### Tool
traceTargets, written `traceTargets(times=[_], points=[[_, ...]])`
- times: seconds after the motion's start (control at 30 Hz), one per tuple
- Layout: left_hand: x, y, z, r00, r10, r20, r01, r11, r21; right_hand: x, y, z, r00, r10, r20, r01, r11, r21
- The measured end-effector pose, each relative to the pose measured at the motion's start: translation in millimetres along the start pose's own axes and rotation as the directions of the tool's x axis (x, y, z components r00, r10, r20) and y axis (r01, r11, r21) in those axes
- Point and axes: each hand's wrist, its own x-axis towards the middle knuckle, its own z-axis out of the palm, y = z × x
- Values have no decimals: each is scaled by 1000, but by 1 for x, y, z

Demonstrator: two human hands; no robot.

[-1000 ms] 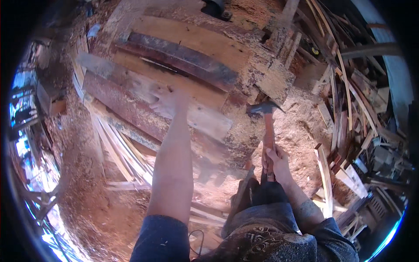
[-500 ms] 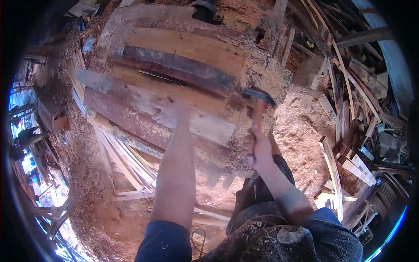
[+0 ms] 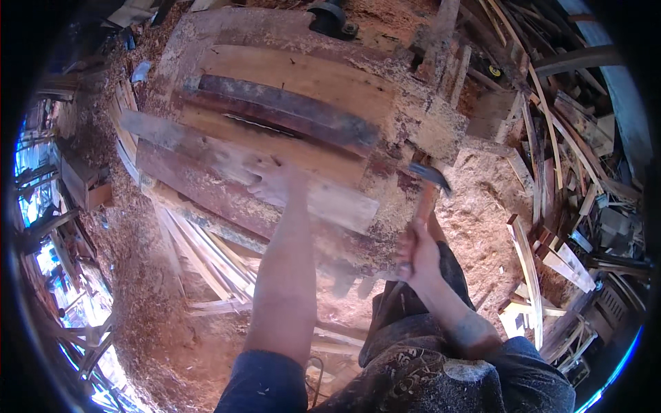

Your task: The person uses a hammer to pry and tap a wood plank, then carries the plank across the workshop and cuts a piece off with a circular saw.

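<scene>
My left hand (image 3: pixel 273 180) rests on a pale, worn plank (image 3: pixel 341 204). Its outline is hazy, but its thumb side appears to pinch a small dark nail (image 3: pixel 277 161), while other fingers spread left over the wood. A claw hammer with a dark head (image 3: pixel 430 176) and an orange-brown handle (image 3: pixel 425 204) is in my right hand (image 3: pixel 420 256), at the right edge of the workbench. My fingers are closed round its handle, and the head is up, away from the nail.
A dusty reddish workbench (image 3: pixel 227 24) carries a light board (image 3: pixel 330 77) with nails standing up and a dark beam (image 3: pixel 296 107). A black power tool (image 3: pixel 330 19) sits at the far edge. Thin strips (image 3: pixel 206 258) lie lower left; scrap wood (image 3: pixel 564 265) is piled at right.
The hammer and my right hand have come slightly right and toward me. My left hand stays at the same place on the plank; the whole view has shifted slightly.
</scene>
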Motion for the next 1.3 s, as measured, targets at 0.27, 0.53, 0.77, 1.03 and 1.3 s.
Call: traceTargets(times=[0.27,0.53,0.77,1.03,1.3], points=[[-6,3,-1,1000,11,29,-11,1000,12,25,23,56,998,-21,57,29,989,-144],[13,-5,12,999,-22,-38,24,999,46,18,-71,48,962,-249,-115,270,931,247],[5,-1,11,1000,1,-16,0,998,59,75,-96,91,982,-115,149,135,981,-137],[4,-2,6,1000,-2,-14,2,999,53,73,-74,61,900,-437,-6,405,828,388],[5,-3,-2,999,-22,31,21,999,35,62,-87,65,983,-158,92,159,987,-9]])
